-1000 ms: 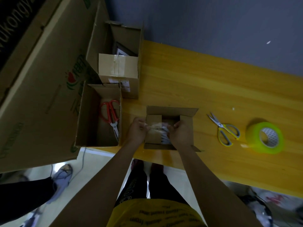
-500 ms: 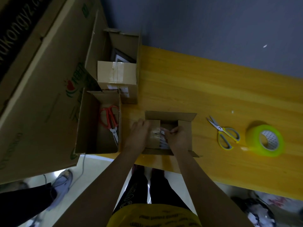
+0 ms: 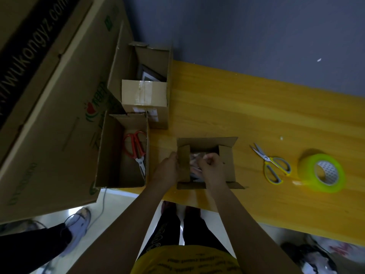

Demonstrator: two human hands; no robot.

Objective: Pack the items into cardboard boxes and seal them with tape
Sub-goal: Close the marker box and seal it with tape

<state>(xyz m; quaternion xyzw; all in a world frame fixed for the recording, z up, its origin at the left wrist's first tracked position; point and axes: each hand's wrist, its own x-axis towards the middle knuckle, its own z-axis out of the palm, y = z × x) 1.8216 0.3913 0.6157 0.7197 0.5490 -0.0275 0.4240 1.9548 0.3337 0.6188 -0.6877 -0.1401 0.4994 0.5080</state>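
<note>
The right hand (image 3: 211, 165) was curled over the open small box (image 3: 227, 161), pinching a clear plastic packet (image 3: 195, 155) inside it. The left hand (image 3: 167, 169) gripped the box's left flap (image 3: 183, 165), fingers folded round its edge. The box stood at the near edge of the wooden table (image 3: 256, 115). Yellow-handled scissors (image 3: 270, 165) and a green tape roll (image 3: 322, 173) lay to its right, apart. To its left, an open box (image 3: 110, 155) held red-handled scissors (image 3: 136, 149).

Red-handled scissors (image 3: 134, 146), yellow-handled scissors (image 3: 273, 167), neon-green tape roll (image 3: 322, 173), orange-yellow table (image 3: 246, 107).
</note>
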